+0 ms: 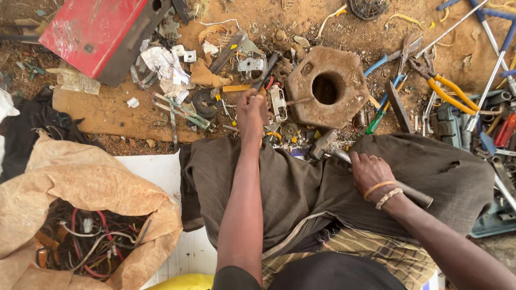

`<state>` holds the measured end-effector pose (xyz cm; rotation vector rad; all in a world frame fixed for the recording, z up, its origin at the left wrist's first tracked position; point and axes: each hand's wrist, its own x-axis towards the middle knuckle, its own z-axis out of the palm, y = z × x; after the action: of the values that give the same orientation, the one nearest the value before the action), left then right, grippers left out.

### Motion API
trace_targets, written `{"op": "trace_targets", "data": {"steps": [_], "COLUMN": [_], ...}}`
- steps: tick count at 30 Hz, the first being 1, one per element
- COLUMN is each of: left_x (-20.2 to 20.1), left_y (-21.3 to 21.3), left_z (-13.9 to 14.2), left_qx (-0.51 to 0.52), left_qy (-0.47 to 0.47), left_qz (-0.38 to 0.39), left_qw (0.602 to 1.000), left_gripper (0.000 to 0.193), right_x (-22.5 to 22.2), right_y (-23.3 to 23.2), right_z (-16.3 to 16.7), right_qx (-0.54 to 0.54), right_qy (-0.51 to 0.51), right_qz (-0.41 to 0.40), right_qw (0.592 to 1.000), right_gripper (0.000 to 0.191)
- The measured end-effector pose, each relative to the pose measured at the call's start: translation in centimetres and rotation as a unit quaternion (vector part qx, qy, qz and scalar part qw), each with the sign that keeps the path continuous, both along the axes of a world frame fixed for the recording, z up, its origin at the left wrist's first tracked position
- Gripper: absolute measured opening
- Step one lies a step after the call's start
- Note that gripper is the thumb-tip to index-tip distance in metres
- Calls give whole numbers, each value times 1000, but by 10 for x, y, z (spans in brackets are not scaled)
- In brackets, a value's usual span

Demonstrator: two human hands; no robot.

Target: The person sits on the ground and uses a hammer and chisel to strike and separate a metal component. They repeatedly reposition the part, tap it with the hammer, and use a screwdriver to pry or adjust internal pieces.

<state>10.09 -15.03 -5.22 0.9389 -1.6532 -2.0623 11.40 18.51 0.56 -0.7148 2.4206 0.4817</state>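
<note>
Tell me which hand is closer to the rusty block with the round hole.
Left. The left hand sits just beside the rusty block, at its left; the right hand rests lower, on the hammer.

Bare sandy-brown dirt ground carries a worn flat wooden board at nine o'clock, a rusty hexagonal metal block with a round hole at centre, yellow-handled pliers at three o'clock.

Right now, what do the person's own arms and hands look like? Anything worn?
Both arms are bare from the upper arm down, no gloves. The left hand carries nothing worn. The right hand has a ring on one finger, and its wrist wears two bracelets: a plain orange band and a pale beaded one. Dark short sleeves show at the bottom edge.
</note>
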Motion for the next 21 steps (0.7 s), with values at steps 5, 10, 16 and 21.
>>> {"op": "trace_targets", "data": {"steps": [5, 10, 16, 21], "left_x": [-11, -20, -23, -31], "left_y": [0, 3, 23, 28], "left_z": [3, 4, -5, -20], "left_qx": [74, 89, -13, 45], "left_qy": [-117, -66, -58, -4], "left_qz": [43, 106, 75, 109], "left_qw": [989, 988, 995, 993], "left_gripper": [44, 97, 30, 31], "right_x": [-12, -4, 17, 11], "right_y": [7, -10, -50, -83], "right_z": [31, 88, 139, 121], "right_qx": [-60, -109, -494, -536], "right_qy": [-9, -192, -166, 2], "right_qz": [18, -281, -343, -317], "right_qw": [998, 934, 782, 783], "right_gripper": [27, 32, 31, 31]}}
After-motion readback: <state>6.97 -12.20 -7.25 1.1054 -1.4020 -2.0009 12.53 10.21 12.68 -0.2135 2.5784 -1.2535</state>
